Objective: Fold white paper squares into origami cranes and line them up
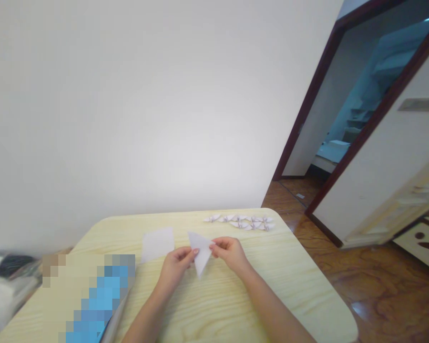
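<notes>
**Paper triangle (199, 252) pinched up above the desk (289, 290)**

And there it is, held in the air over the middle of the desk, one point hanging down toward the wood! The left hand (175, 269) has the paper pinched along its left side, with the fingers curled and closed on it. The right hand (230, 255) comes in from the other side, its fingertips pinching the right corner. Neither hand is spread, and they sit close together with only the paper between them. Just left of them, a square sheet of white paper (157, 244) lies flat on the desk. Toward the desk's far edge, small paper cranes (239, 222) sit in two tidy rows. Folding looks like the step in hand, with a sheet doubled into a triangle. The next move calls for steady fingertips, keeping those edges lined up before any crease goes in.
</notes>
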The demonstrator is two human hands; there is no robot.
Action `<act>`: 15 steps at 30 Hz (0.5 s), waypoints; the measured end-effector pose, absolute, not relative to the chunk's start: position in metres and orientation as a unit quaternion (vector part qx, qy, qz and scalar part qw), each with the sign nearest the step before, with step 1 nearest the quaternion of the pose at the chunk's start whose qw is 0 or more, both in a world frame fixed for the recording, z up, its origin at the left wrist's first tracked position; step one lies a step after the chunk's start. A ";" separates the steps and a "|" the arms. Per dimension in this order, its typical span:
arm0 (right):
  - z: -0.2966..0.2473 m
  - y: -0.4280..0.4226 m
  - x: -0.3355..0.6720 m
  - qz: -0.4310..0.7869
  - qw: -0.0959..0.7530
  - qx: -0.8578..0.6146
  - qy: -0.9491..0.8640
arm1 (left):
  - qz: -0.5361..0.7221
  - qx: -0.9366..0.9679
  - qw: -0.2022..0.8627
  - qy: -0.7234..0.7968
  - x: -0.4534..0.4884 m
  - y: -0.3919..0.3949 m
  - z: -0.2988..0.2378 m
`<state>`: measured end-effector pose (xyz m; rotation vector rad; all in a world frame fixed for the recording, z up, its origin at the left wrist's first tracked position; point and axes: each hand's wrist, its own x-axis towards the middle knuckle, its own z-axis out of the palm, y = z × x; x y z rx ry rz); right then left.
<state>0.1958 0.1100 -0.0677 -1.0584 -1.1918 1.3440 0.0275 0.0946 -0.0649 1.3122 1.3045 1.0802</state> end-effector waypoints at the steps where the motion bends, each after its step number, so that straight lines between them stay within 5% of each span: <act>1: -0.067 0.110 0.196 0.553 0.505 -0.440 -0.495 | 0.442 0.538 0.476 0.538 0.027 0.095 -0.064; 15: -0.062 0.109 0.200 0.530 0.502 -0.458 -0.507 | 0.462 0.528 0.499 0.508 0.027 0.097 -0.072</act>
